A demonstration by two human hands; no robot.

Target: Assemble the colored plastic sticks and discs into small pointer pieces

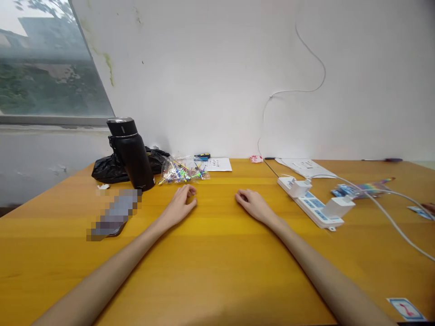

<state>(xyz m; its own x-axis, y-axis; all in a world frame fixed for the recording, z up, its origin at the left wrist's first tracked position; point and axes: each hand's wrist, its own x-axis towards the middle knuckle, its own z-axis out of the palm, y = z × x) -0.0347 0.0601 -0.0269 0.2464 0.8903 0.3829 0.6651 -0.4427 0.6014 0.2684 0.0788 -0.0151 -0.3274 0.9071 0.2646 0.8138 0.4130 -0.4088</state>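
Observation:
My left hand (pixel 181 204) rests on the wooden table (pixel 210 271) with its fingers loosely curved. A gap shows between thumb and fingers, and nothing is in it. Just beyond it lies a clear plastic bag (pixel 185 171) of small colourful pieces. Across a stretch of tabletop, my right hand (pixel 253 204) also rests with fingers loosely bent and holds nothing I can see. Nearest to it on the right is a white power strip (pixel 314 206) with two white plugs in it. Neither hand touches these things.
A black bottle (pixel 131 156) stands at left before a black plastic bag (pixel 105 168); a blurred-out phone (pixel 115 217) lies nearer. Papers (pixel 306 167) lie by the wall. White cables (pixel 390 217) cross the right side, near a rainbow-coloured packet (pixel 367 188). A card (pixel 406 309) lies front right.

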